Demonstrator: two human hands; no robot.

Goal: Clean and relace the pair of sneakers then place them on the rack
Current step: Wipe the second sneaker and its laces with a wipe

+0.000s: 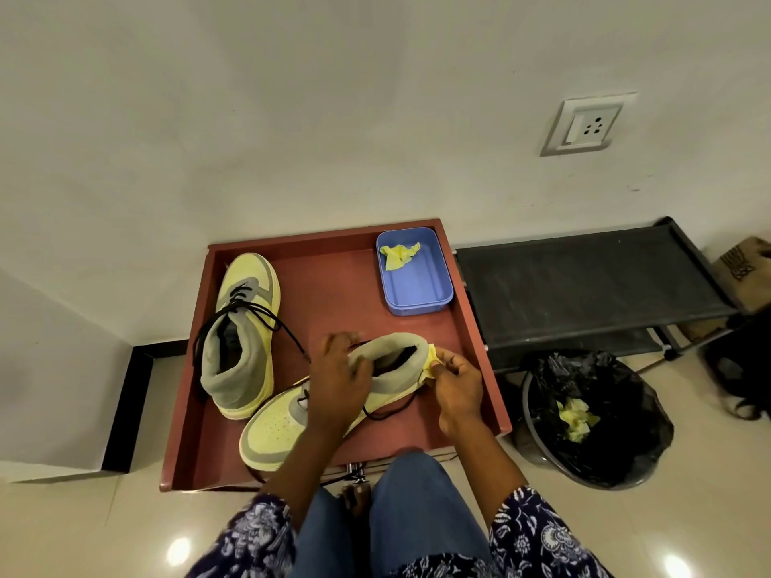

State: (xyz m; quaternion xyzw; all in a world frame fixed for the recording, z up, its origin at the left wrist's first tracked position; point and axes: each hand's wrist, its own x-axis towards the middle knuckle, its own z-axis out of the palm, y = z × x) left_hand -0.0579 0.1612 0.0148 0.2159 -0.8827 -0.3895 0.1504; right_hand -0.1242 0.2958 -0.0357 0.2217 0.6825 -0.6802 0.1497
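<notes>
**Near sneaker held and wiped at heel**

On the red tray (471, 327), left hand (338, 379) grips the near sneaker (277, 427) at its collar; right hand (454, 381) pinches a yellow cloth (429, 362) against the heel. Second sneaker (242, 335) lies apart, tray's left side

1. A plain off-white wall (333, 98) fills the upper view.
2. A switch-and-socket plate (586, 125) sits on that wall, to the upper right.
3. Below the socket plate lies a glossy cream tiled floor (62, 527), with two bright light reflections.
4. Left of and far below the plate, a black skirting strip (129, 410) edges a white corner.
5. A brown cardboard box (747, 269) stands lower right of the plate.
</notes>
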